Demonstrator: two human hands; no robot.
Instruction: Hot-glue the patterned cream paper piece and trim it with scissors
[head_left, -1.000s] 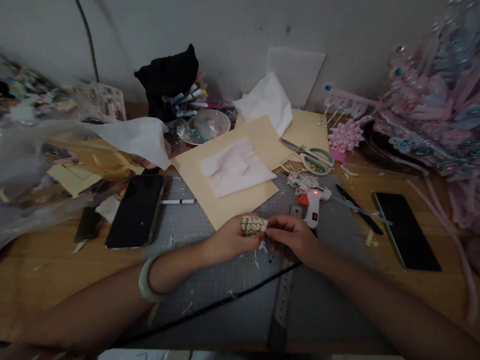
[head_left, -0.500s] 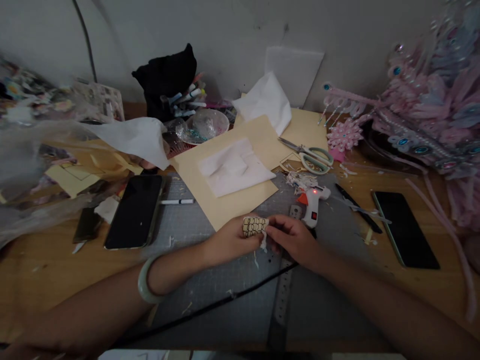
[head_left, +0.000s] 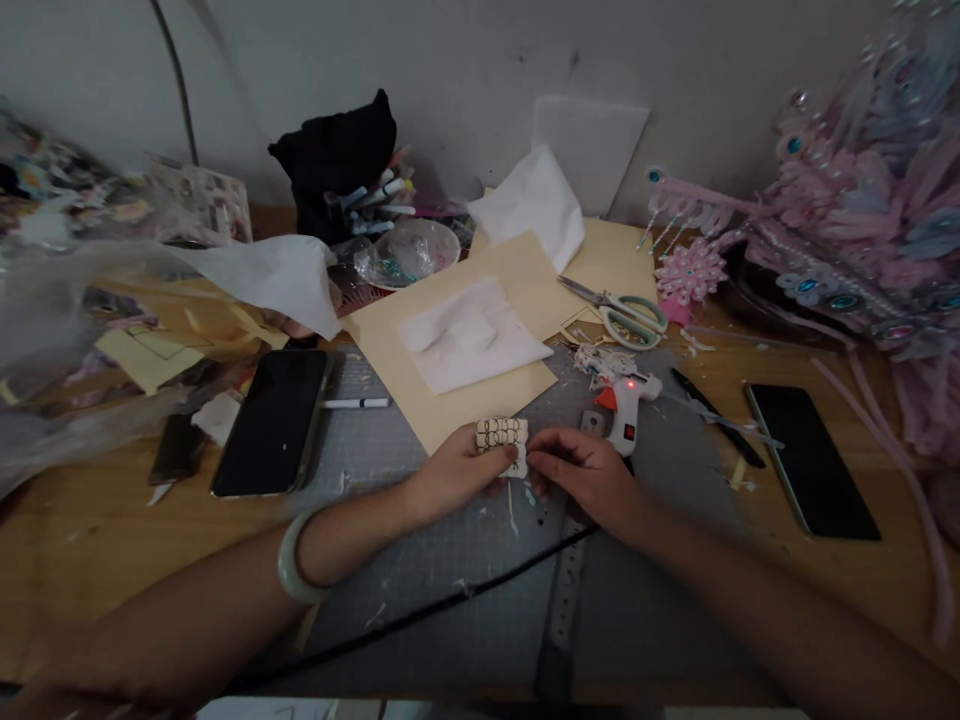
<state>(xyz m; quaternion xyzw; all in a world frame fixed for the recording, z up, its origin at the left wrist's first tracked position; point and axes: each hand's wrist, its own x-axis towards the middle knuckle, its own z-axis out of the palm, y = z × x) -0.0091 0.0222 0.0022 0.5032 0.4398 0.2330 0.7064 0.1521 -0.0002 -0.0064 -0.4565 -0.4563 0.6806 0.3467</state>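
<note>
Between thumb and fingers, my left hand holds a small cream piece with black scalloped lines, above the grey cutting mat. My right hand is at the piece's right edge with thumb and fingertips pinched together. A small pale scrap shows just under those fingertips; whether they grip it or the edge is hidden. Just beyond the right hand lies a white glue gun with a lit red light. A metal ruler runs below the right hand, crossed by a black cable.
Green-handled scissors lie behind the glue gun. Cream card with white sheet is behind my hands. Phones lie left and right. A black pen-like tool lies beside the right phone; pink beaded decorations fill the far right.
The patterned piece has turned and shifted slightly left in my left hand, showing more of its face. My right fingertips have drawn slightly away from the left hand.
</note>
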